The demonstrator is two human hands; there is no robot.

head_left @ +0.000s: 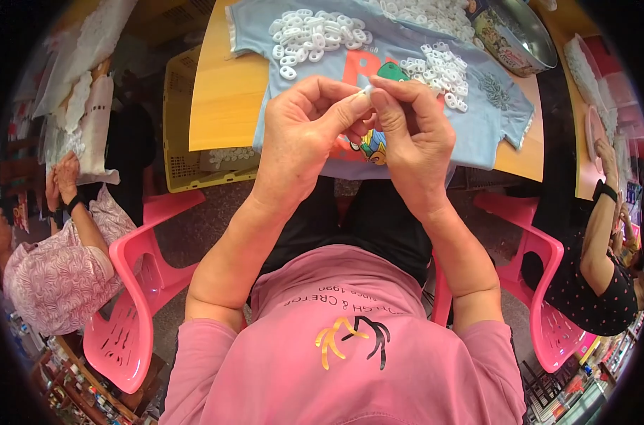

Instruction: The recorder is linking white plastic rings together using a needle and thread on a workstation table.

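Two hands meet above your lap: your left hand (pixel 304 124) and right hand (pixel 414 131) each pinch shut on one small white ring (pixel 365 91), held over the light blue shirt (pixel 492 106) spread on the yellow counter (pixel 223 106), between heaps of white rings (pixel 318 34).

A round metal tin (pixel 514 44) with colourful printed pictures around its side wall stands up and to the right of the pinching fingertips, well apart, on the yellow wooden table (pixel 223 92).
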